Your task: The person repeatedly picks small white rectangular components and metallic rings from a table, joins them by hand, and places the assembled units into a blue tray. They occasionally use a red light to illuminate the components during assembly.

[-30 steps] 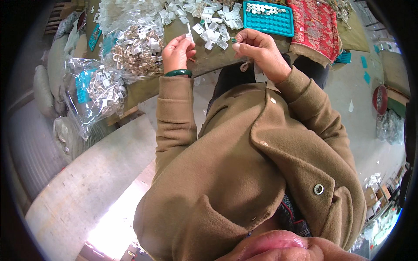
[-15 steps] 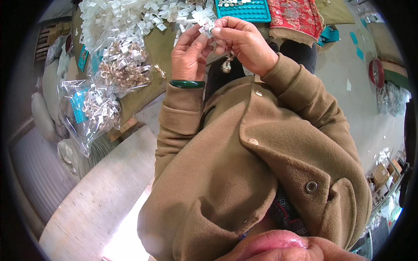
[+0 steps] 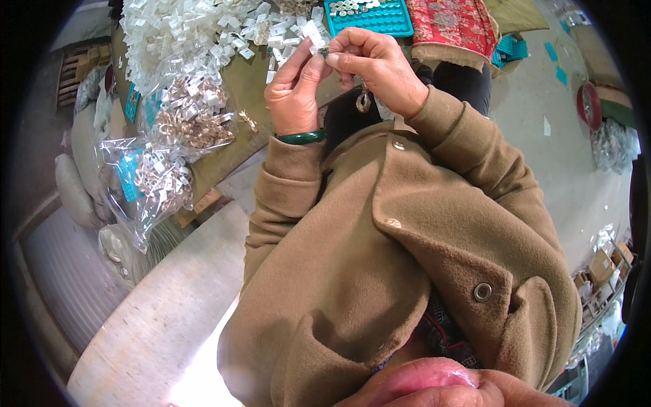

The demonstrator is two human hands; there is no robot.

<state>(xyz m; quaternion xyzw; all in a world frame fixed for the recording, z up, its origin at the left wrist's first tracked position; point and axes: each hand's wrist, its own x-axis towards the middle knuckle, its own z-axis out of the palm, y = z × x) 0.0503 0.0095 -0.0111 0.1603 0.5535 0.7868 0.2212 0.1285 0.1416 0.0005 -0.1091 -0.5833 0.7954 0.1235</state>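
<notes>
Plainly, both hands had come together just in front of the shallow turquoise plastic tray (image 3: 376, 25), near its left corner. The bare left hand (image 3: 293, 95), with a glossy dark green bangle (image 3: 300, 138) round its wrist, had thumb and fingers drawn narrow on a small flat white plastic tag (image 3: 312, 31), which stuck up just beside that corner of the tray. The bare right hand (image 3: 380, 71) pinched a tiny dark green piece (image 3: 324, 51) between thumb and forefinger, right against the tag; whether the two were joined I could not tell. A brownish beaded-looking loop (image 3: 363, 102) dangled under the right hand, in front of the tray; its upper end was hidden.

Small white round pieces (image 3: 352, 8) sat in the far rows of the tray. Left of it, a broad heap of translucent white plastic pieces (image 3: 183, 41) covered part of the olive-brown table (image 3: 252, 80). Farther left and nearer than the tray lay a clear plastic bag of beige-brown coils with white tags (image 3: 193, 115). A red floral cloth with a tan edge (image 3: 451, 30) lay just right of the tray.
</notes>
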